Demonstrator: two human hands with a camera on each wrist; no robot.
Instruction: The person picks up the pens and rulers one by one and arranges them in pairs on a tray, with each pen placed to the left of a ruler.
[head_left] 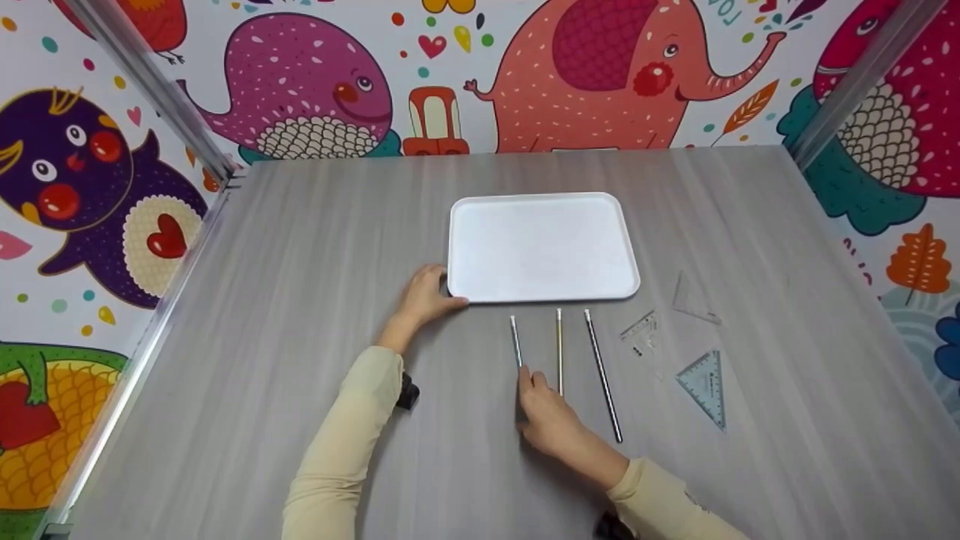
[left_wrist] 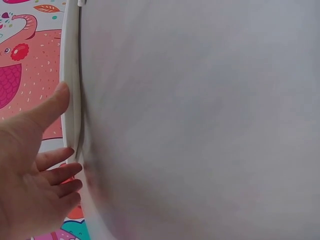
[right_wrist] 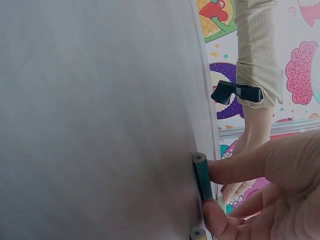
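Observation:
My left hand (head_left: 429, 296) is at the near left corner of a white tray (head_left: 544, 247). In the left wrist view its thumb (left_wrist: 59, 102) touches the rim, and the extended fingers lie by the corner. My right hand (head_left: 551, 416) pinches a blue-green pencil (head_left: 515, 337) on the table, its white-tipped end pointing at the tray. The right wrist view shows the pencil's green end (right_wrist: 201, 172) between thumb and fingers. Just right of it lie a yellow pencil (head_left: 559, 349), partly hidden by the hand, and a dark striped pencil (head_left: 602, 375).
Right of the pencils lie a blue set square (head_left: 706, 390), a small clear set square (head_left: 641, 334) and another clear one (head_left: 694, 301). The grey table (head_left: 337, 225) ends at walls with cartoon animals. Metal posts (head_left: 150, 82) stand at the back corners.

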